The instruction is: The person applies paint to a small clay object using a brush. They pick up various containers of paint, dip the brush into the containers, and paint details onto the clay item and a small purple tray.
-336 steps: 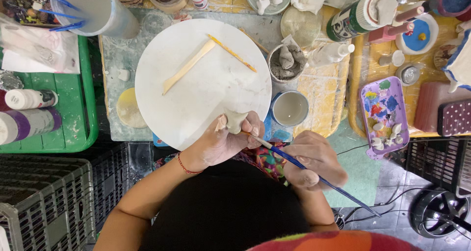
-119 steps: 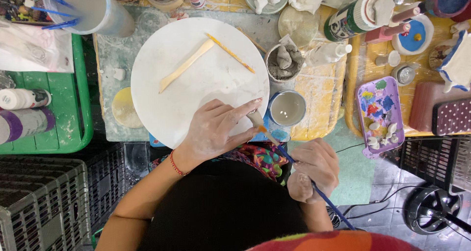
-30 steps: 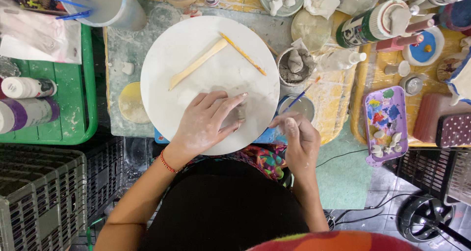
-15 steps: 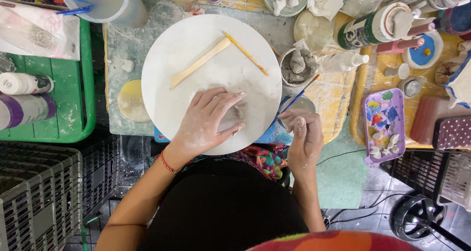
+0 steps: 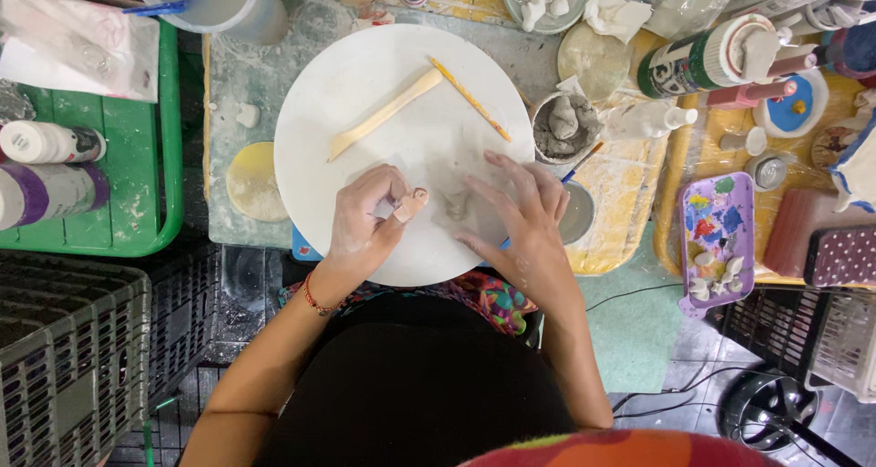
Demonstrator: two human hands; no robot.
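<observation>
both hands (image 5: 365, 225) shaping clay (image 5: 456, 204) on board (image 5: 383, 74)
</observation>
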